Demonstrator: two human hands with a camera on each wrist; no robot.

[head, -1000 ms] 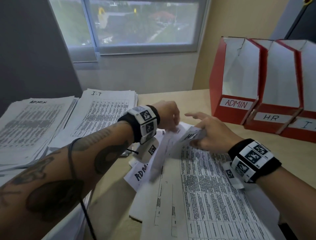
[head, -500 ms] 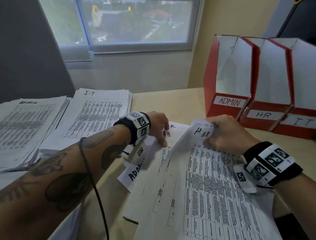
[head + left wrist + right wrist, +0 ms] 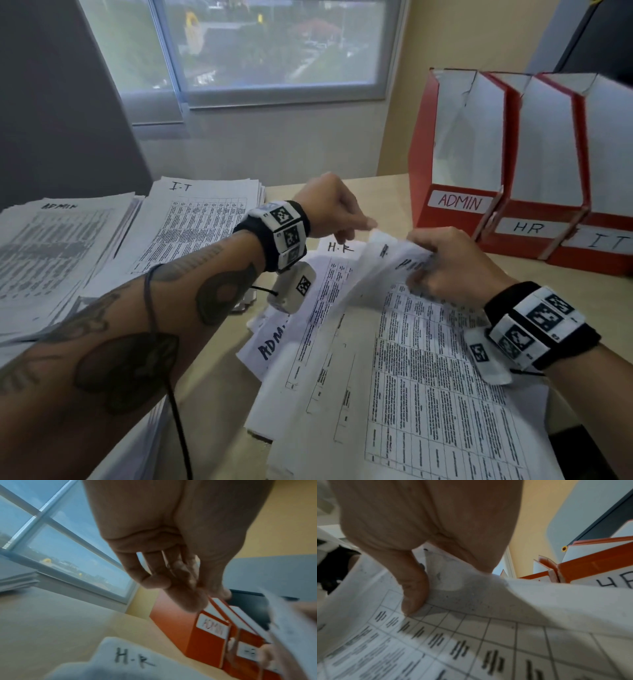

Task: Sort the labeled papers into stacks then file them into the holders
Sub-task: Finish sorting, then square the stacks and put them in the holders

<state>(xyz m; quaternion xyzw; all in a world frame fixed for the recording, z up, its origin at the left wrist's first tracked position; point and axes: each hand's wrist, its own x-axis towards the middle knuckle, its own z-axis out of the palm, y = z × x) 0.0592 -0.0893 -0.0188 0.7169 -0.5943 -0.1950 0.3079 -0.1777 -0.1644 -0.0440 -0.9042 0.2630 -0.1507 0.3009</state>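
Head view first: on the pale wooden desk [image 3: 219,394] a loose heap of white printed sheets with tables [image 3: 428,394] lies in front of the person, and the right hand [image 3: 452,267] has its fingers curled round the far edge of the top sheet, bending that edge up and back toward them. Just beside it the left hand [image 3: 329,209] hovers above the heap, fingers bent downward, tips close to the lifted edge; whether they touch the paper I cannot tell. Under the raised sheet another page marked "H.R" [image 3: 339,247] shows, and a slip lettered "ADM" [image 3: 270,346] pokes out at the heap's left. Further left sit two sorted stacks, one headed "ADMIN" [image 3: 58,246] and one headed "I-T" [image 3: 195,219]. Three red cardboard file holders stand at the right, labelled ADMIN [image 3: 459,202], HR [image 3: 529,228] and IT [image 3: 606,241]. Left wrist view: the left hand [image 3: 171,568] hangs with loosely curled fingers holding nothing, above the "H.R" page [image 3: 133,655], the holders behind it. Right wrist view: the right hand's thumb [image 3: 414,588] presses into the fold of the curled sheet [image 3: 471,601], pinching it against the fingers.
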